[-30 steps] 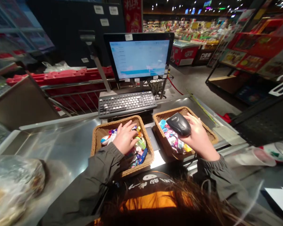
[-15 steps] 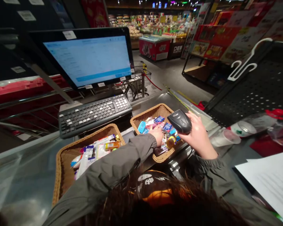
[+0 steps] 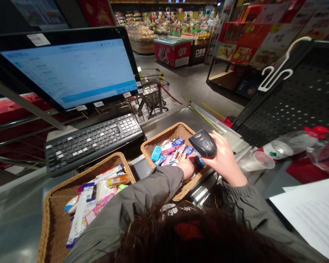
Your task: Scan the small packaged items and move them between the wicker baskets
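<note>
My right hand (image 3: 223,160) is wrapped around a black handheld barcode scanner (image 3: 203,143), held above the right edge of a wicker basket (image 3: 168,128). Inside that basket, my left hand (image 3: 186,168) reaches palm down among small packaged goods, its visible fingers apart and the rest hidden. Near it lie dark blue packets (image 3: 178,141) and a bright blue plastic item (image 3: 156,153). A second wicker basket (image 3: 53,199), partly covered by my left sleeve, holds an orange tube-like container (image 3: 118,179) and several flat packages (image 3: 82,210).
A keyboard (image 3: 93,144) and a lit monitor (image 3: 71,73) stand at the left. To the right are a plastic cup (image 3: 259,161), a clear bottle with a red cap (image 3: 298,140) and printed papers (image 3: 312,215). Beyond the counter stands a shopping cart (image 3: 152,87).
The view has shifted, so the baskets and monitor sit further left. My left hand has moved rightward within the basket, over where a gold-lidded item showed. The scanner stays in my right hand.
</note>
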Action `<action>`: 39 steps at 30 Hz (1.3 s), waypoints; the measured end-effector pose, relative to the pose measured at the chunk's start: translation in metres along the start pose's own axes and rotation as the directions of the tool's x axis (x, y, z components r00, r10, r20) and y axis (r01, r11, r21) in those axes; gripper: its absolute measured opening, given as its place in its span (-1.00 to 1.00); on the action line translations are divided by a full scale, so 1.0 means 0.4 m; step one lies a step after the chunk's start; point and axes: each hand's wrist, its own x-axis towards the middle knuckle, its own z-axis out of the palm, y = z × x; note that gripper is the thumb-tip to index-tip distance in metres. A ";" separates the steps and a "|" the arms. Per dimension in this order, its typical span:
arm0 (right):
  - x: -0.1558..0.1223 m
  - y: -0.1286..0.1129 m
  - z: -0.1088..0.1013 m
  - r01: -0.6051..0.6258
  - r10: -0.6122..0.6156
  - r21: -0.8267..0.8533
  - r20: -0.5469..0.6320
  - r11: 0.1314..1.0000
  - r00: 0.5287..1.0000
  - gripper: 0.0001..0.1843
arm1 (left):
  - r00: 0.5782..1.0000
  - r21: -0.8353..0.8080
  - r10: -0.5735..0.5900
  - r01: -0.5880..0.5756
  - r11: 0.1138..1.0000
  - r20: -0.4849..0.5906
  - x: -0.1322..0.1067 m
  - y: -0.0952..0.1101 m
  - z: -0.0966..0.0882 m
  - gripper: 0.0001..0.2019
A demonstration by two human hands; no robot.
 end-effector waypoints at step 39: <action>0.032 0.017 0.026 0.056 -0.054 0.077 -0.017 0.996 0.998 -0.43 | 0.969 0.185 0.243 -0.246 0.951 0.039 -0.031 -0.098 -0.041 -0.78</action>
